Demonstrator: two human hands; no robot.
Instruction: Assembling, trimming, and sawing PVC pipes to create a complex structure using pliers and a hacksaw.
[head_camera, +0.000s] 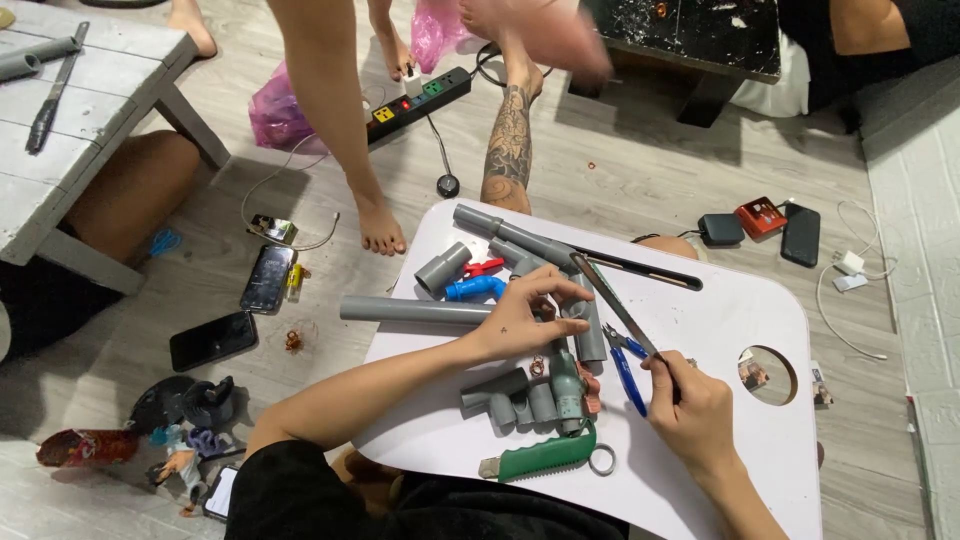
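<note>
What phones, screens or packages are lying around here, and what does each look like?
Dark phone: floor left of the white table, black screen.
Cracked phone: floor above it, glossy dark.
Black phone: floor upper right.
Red box: beside it, small and flat.
Red packet: floor lower left, crumpled.

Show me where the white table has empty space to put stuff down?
The white table is bare along its right side, around the round hole, and at the near left corner below the long grey pipe. The middle is crowded: grey fittings, the green saw, blue pliers, and both hands, left and right.
</note>
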